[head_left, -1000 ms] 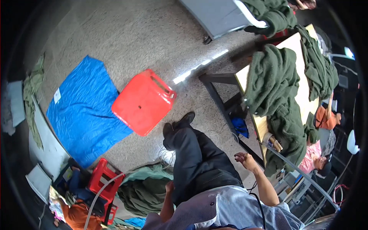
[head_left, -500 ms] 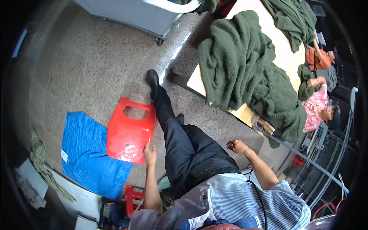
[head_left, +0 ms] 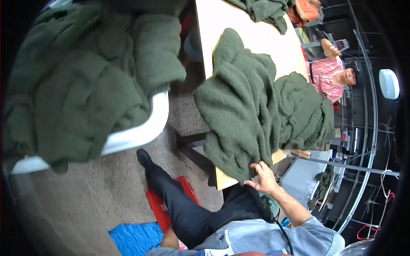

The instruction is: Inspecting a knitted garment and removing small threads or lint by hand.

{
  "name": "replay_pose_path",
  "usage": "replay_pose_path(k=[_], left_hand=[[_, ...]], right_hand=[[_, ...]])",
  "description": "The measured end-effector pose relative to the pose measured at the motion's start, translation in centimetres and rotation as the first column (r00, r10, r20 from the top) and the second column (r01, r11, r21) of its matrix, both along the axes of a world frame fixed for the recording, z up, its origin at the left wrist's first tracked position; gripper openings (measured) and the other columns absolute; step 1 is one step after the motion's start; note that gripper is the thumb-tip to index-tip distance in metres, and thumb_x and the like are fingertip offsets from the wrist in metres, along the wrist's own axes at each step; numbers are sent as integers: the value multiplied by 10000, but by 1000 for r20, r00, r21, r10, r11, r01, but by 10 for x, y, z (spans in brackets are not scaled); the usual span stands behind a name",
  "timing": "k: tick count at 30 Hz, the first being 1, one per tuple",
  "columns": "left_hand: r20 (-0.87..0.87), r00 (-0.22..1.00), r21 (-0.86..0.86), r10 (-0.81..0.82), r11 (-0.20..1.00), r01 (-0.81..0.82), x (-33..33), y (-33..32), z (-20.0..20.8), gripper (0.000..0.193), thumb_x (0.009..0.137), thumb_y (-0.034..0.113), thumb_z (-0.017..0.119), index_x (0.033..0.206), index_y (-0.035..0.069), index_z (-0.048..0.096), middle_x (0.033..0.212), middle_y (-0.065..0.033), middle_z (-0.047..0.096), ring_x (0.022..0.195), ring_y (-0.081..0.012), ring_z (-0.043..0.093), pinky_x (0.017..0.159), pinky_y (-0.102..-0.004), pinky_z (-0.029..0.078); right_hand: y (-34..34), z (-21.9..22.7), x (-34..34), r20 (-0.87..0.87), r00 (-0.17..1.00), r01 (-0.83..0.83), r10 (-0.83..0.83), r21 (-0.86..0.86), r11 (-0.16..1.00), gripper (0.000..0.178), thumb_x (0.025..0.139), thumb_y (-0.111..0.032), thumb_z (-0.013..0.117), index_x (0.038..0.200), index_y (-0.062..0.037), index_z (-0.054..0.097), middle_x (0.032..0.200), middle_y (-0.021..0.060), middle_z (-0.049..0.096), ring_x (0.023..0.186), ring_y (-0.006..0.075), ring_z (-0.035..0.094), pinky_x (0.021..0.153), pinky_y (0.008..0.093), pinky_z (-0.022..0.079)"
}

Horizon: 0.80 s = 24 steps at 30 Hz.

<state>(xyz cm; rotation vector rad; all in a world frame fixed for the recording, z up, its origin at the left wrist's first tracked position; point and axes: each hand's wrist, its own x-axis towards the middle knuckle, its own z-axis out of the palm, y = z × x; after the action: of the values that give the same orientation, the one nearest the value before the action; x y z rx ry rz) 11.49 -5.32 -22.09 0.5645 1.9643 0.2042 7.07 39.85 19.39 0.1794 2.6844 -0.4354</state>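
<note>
Worker at the corner of a pale wooden table [head_left: 258, 36], as seen by a bystander in the room. The right hand [head_left: 264, 181] reaches the table's near corner and touches the lower edge of a dark green knit garment [head_left: 237, 100]; thumb and fingers stand partly spread, with cloth between them, and whether they grip it I cannot tell. The garment lies loosely bunched over the tabletop, its near end at the corner under the hand; a further green heap [head_left: 303, 111] adjoins it on the right, and I cannot tell if the two are one piece. The left hand is hidden behind the trouser leg, so its state cannot be told; only a bit of the left forearm [head_left: 170, 241] shows, near a red stool [head_left: 160, 213]. The left leg crosses in front of the stool, with a blue sheet [head_left: 136, 240] on the floor just beside it. At left, a green pile [head_left: 81, 89] overhangs the rim of a white-edged container [head_left: 160, 115]. Across the table is a co-worker in a pink checked shirt [head_left: 326, 79].
</note>
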Motion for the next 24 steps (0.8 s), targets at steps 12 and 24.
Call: replay_pose_path(k=[12, 24], left_hand=[[133, 896, 144, 423, 887, -440, -80, -13, 1, 501, 1051, 303, 676, 1476, 37, 673, 1549, -130, 590, 1437, -283, 520, 1193, -536, 422], [236, 598, 229, 766, 554, -801, -3, -36, 2, 409, 1109, 297, 620, 1400, 32, 728, 1407, -120, 703, 1294, -253, 639, 1119, -478, 504]], right_hand=[[23, -52, 24, -186, 979, -71, 81, 59, 996, 917, 607, -638, 1015, 1248, -81, 669, 1038, 144, 575, 943, 351, 576, 810, 492, 486], [36, -87, 65, -528, 833, -152, 167, 72, 986, 906, 617, -381, 948, 1424, -59, 693, 1211, 164, 583, 1052, 375, 590, 969, 509, 481]])
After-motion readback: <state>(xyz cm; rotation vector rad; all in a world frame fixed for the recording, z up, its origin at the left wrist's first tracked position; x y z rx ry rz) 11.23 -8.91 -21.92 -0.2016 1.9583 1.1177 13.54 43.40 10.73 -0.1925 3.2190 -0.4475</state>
